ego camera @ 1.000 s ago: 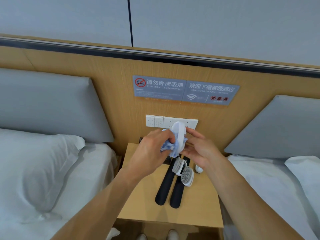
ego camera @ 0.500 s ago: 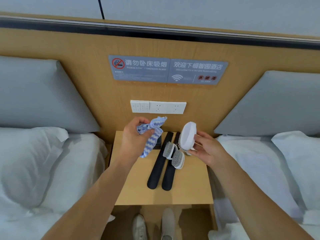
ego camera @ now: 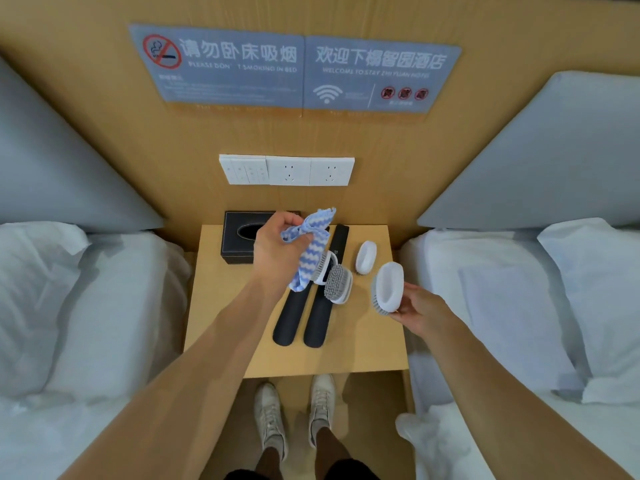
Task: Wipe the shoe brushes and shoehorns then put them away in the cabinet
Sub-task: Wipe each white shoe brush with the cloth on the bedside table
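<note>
Near nightstand's (ego camera: 367,355) right edge, right hand (ego camera: 420,311) holding brush (ego camera: 389,287)

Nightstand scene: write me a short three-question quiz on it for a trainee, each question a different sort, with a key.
1. True or false: the left hand grips a blue-and-white cloth.
2. Multiple choice: what does the right hand hold? A) a shoehorn B) a white brush C) the tissue box
3. Fill in: the two black shoehorns lie side by side on the ____, with two brushes resting on them.

Key: 1 true; 2 B; 3 nightstand.
</note>
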Demonstrator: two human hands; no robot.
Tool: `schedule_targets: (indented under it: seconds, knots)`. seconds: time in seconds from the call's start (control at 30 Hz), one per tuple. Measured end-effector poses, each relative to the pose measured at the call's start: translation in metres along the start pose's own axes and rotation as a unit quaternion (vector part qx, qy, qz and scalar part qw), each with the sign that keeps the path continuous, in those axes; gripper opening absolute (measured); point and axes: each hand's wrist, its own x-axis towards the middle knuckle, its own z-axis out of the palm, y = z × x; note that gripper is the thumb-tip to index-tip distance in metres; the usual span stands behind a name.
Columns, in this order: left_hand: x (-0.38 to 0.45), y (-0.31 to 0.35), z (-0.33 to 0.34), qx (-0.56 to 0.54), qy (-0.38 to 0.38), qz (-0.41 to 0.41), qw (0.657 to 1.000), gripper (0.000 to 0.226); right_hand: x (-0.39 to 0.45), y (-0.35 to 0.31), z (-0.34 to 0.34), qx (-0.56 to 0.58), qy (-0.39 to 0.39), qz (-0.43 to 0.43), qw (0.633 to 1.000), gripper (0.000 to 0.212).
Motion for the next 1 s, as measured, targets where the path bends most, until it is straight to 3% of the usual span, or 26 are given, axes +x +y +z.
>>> schedule_targets:
  seconds: [0.17, 0.4, 0.57, 0.77, 1.0]
  knots:
    - [0.016, -0.019, 0.009, 0.019, 0.02, -0.021, 0.999, 0.02, 0.042, 0.009, -0.011, -0.002, 0.061, 0.007, 0.998, 0.046]
    - [0.028, -0.059, 0.019, -0.005, 0.032, -0.041, 0.999, 0.02, 0.116, 0.013, -0.001, -0.065, 0.119, 0.007, 0.991, 0.04]
    - [0.039, -0.075, 0.033, -0.009, 0.019, -0.045, 0.999, 0.021, 0.155, 0.02, 0.005, -0.079, 0.167, -0.02, 0.982, 0.022]
    - [0.044, -0.084, 0.041, -0.002, 0.02, -0.026, 0.999, 0.022, 0.177, 0.03, 0.011, -0.093, 0.214, -0.066, 0.97, 0.021]
    - [0.044, -0.088, 0.044, -0.007, 0.019, -0.033, 0.999, 0.02, 0.181, 0.028, 0.01, -0.257, 0.231, -0.102, 0.933, 0.021]
